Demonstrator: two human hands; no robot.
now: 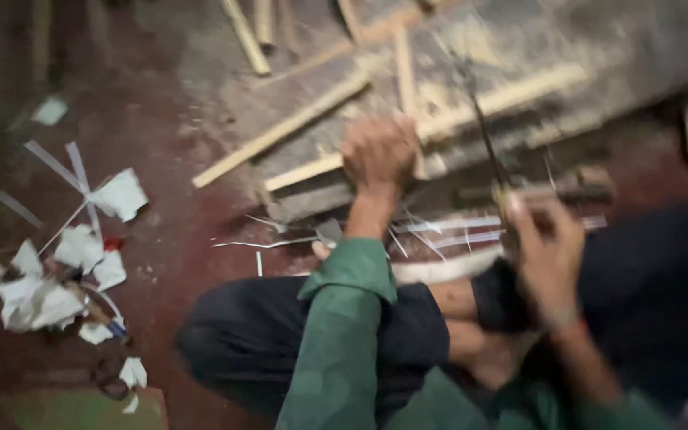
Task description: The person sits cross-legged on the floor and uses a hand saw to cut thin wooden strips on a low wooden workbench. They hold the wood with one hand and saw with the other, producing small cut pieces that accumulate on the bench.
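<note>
crouching view, head camera looking down over knees in dark trousers [280,334]; frame blurred by motion. left hand [377,153], green sleeve [336,334] pushed up the forearm, is closed in a fist over a pale bamboo strip [304,171] that lies on a grey, dusty slab [519,48]. the grip looks clenched, knuckles up, the strip running out to the left from under the hand. right hand [547,255] sits lower and nearer the body, fingers wrapped round the handle of a thin dark tool [483,127], probably a blade, whose narrow shaft rises toward the slab; too smeared to name it more closely. a red thread or band shows at that wrist.

more bamboo strips [280,131] lie crossed on the slab, one long one slanting down-left off its edge, others near the top edge [244,36]. thin pale slivers [439,231] are strewn on the dark red floor [177,239] between the slab and the knees. well apart, at left, a heap of white paper scraps [41,295] with thin sticks crossed among them [69,171]. a green flat piece [73,408] lies at the lower left corner.
</note>
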